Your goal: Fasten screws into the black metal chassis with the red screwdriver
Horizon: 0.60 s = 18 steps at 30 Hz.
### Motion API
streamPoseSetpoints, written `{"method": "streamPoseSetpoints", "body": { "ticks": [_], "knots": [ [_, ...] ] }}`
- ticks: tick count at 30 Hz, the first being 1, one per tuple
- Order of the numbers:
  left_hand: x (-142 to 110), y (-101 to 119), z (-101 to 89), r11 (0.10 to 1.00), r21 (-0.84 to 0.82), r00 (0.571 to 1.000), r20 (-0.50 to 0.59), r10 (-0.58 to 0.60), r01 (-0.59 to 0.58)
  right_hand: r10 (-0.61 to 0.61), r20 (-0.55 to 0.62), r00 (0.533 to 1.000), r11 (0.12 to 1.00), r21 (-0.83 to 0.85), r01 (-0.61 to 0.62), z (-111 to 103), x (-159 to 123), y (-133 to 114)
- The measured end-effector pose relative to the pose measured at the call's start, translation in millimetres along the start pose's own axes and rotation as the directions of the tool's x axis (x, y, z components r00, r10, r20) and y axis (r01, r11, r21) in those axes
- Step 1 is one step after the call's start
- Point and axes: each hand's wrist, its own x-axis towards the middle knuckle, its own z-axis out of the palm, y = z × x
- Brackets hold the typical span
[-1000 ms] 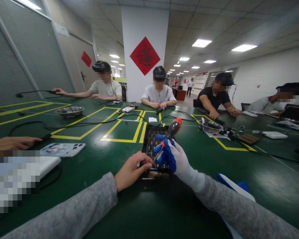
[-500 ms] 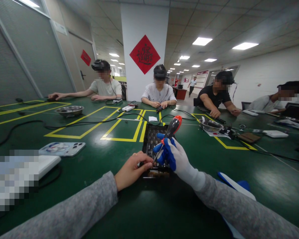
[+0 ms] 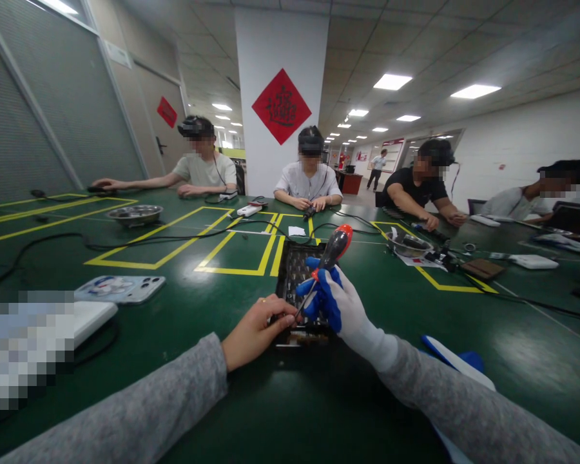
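A screwdriver (image 3: 335,247) with a black and red handle tilts down to the left, its tip beside the fingers of my left hand. My right hand (image 3: 344,303), in a white glove with blue coated fingers, is closed round it where the handle meets the shaft. My bare left hand (image 3: 261,327) pinches thumb against fingers at the near left side of a black tray (image 3: 285,261). What sits in that pinch is mostly hidden; a bit of something dark shows. Several small shiny pieces lie in the tray beneath both hands.
On the left lie a phone (image 3: 120,289) and a white device (image 3: 94,322) with a cable. A blue and white glove (image 3: 459,364) rests near my right forearm. Metal bowls (image 3: 135,215) stand farther off. Black cables cross the green table (image 3: 212,412). Several people sit opposite.
My hands and the screwdriver hold nearly the same pose. A co-worker's hand with a dark object has left the left edge. The far-left person's hand has come down to the table.
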Motion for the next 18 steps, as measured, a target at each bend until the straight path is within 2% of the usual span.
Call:
{"method": "streamPoseSetpoints", "body": {
  "ticks": [8,15,18],
  "knots": [
    [-0.7,-7.0,3.9,0.995,-0.038,0.993,-0.071,-0.092,0.09,0.011,-0.004,1.0,1.0,0.013,-0.01,0.9,-0.2,0.8],
    [-0.6,-0.1,-0.8,1.0,0.006,0.999,-0.027,-0.026,0.026,0.005,-0.026,1.0,0.999,0.034,-0.004,1.1,0.1,-0.4],
    [-0.8,1.8,-0.3,0.999,0.005,0.999,-0.022,-0.032,0.032,-0.003,-0.024,1.0,1.0,0.02,0.003,1.5,-0.8,-1.2]
  ]
}}
